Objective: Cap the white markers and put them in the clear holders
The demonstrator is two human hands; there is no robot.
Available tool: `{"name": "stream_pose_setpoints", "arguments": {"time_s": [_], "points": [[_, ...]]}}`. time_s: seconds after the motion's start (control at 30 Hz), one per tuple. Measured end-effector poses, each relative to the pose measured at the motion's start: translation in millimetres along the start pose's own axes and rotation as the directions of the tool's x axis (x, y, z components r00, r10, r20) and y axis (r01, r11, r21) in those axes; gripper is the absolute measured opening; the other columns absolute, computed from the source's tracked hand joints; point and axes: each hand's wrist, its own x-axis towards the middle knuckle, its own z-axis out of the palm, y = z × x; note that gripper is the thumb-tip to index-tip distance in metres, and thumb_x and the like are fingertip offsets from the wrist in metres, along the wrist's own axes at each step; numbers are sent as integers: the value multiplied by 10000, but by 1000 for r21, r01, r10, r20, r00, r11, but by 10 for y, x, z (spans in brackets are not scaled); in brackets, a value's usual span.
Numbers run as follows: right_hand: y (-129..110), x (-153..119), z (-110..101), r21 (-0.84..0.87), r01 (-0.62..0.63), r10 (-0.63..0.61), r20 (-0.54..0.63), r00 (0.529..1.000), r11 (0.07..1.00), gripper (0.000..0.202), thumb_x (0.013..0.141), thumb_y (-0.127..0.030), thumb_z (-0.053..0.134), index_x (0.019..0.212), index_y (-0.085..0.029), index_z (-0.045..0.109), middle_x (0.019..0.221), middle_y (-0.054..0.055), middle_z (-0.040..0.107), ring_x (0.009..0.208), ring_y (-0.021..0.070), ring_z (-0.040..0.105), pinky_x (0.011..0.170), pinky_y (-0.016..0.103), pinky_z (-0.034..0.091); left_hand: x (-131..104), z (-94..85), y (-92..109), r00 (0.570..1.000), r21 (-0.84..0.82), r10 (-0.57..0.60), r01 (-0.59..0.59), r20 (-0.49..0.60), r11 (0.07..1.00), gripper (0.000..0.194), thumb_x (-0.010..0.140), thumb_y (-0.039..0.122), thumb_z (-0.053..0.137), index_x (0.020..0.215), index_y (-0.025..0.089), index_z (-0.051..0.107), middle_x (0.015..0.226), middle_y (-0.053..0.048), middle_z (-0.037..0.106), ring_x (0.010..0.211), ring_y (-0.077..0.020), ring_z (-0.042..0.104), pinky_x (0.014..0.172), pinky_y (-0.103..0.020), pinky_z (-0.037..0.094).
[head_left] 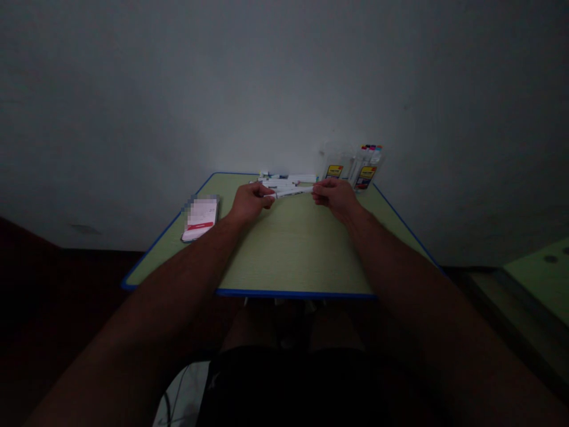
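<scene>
Beyond R hand (336, 197), mkr pack (367, 171)

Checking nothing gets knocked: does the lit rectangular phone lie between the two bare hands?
No, the phone lies on the pale green blue-edged table, left of the left hand.

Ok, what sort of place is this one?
Probably a desk space in a room: a blue-edged table stands against a grey wall, with white pens and a lit phone on it.
</scene>
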Motion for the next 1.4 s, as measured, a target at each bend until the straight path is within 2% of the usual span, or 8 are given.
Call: {"name": "stream_pose_setpoints", "arguments": {"time_s": [0.53,0.73,1.03,1.4], "points": [[-8,-8,23,11,-39,39,1,999,999,188,786,-36,721,690,-156,611,598,-5,641,538,99,598,553,232,511,12,21,-45,1000,-73,-24,23,-14,997,89,641,96,778,694,132,717,571,-16,650,521,-116,561,562,-276,467],[-27,-29,40,18,-36,36,5,999,999,191,785,-26,721,687,-151,615,603,-3,644,540,98,598,548,230,509,-21,29,12,1000,-63,-25,24,-11,998,86,642,82,767,680,128,704,558,-16,643,511,-113,548,547,-269,448],[16,2,-27,-17,-48,48,26,999,999,177,778,-56,761,712,-152,627,613,3,662,552,109,618,582,248,541,-76,35,103,999,-37,-31,30,-15,999,85,672,86,755,729,140,721,604,-11,649,577,-122,560,609,-275,470],[97,33,-36,-90,-18,20,19,1000,996,113,804,-113,761,755,-154,668,663,14,695,561,102,626,547,223,545,-2,3,-60,1000,-63,-17,16,-4,998,119,713,141,768,828,155,741,665,-29,667,615,-136,590,655,-291,491]]}}
